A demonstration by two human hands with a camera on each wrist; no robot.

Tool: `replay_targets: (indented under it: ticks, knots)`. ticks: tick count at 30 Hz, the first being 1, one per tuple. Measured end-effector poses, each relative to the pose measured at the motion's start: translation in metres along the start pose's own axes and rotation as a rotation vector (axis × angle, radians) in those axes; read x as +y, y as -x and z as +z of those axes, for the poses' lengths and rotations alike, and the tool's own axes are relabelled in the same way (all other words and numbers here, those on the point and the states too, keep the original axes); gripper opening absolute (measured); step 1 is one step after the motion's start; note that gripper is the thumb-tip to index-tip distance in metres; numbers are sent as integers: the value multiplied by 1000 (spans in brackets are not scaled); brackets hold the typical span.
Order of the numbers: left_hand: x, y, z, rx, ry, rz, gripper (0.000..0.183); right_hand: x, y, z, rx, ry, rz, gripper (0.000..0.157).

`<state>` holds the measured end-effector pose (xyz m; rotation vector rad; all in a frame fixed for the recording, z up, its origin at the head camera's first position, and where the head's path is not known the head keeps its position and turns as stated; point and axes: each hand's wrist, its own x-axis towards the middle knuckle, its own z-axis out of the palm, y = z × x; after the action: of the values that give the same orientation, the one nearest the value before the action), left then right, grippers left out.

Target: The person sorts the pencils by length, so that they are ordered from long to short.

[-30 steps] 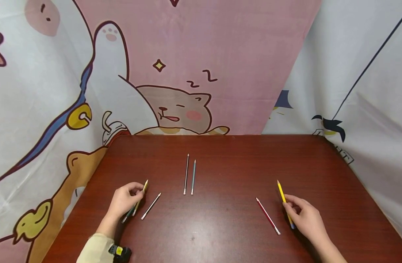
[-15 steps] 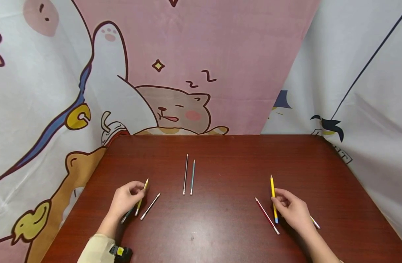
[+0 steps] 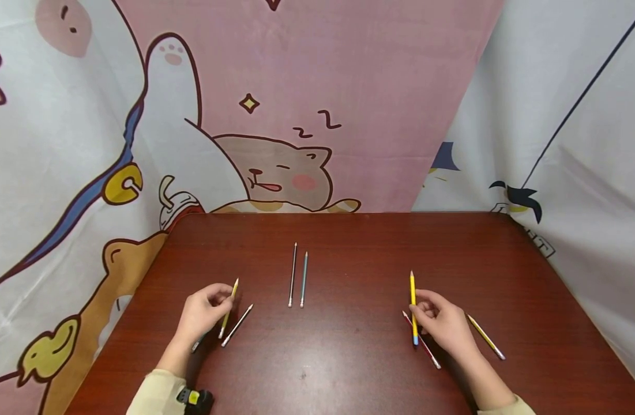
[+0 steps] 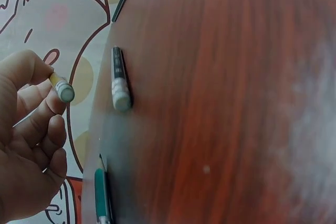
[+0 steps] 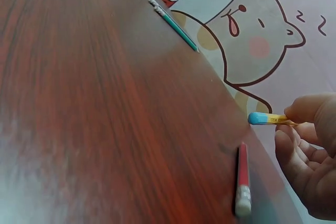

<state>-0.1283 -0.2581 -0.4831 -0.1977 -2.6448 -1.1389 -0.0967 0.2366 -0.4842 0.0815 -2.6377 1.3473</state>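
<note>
My left hand [image 3: 205,311] pinches a yellow pencil [image 3: 225,324] between thumb and fingers, its point tilted up and away. In the left wrist view its white eraser end [image 4: 65,93] faces the camera. Beside it a black pencil [image 3: 237,327] lies on the table, and a green pencil [image 4: 101,195] is partly hidden by the hand in the head view. My right hand [image 3: 444,323] pinches a yellow pencil with a blue end [image 3: 413,283], held over a red pencil [image 3: 430,353] on the table. Right of that hand lies another yellow pencil [image 3: 485,338].
Toward the middle back of the brown table [image 3: 348,369], a dark pencil [image 3: 293,276] and a teal pencil [image 3: 304,281] lie side by side. A cartoon-printed cloth [image 3: 400,98] hangs behind and along the sides.
My right hand has moved left with its yellow pencil, from right of the red pencil to above it, uncovering another yellow pencil. My left hand has shifted slightly right with its pencil.
</note>
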Motion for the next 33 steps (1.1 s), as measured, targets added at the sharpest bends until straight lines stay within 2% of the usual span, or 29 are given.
replay_targets:
  ticks: [12,27,33]
  knots:
    - [16,2,10,15,48,31,19,-10,-12,21,-61,-82,56,35]
    - [32,3,24,-14,125,16,17,-19,-21,43,-112,-144,59,37]
    - [40,3,29,-35,164,-25,18,-22,-23,50,-131,-166,50,37]
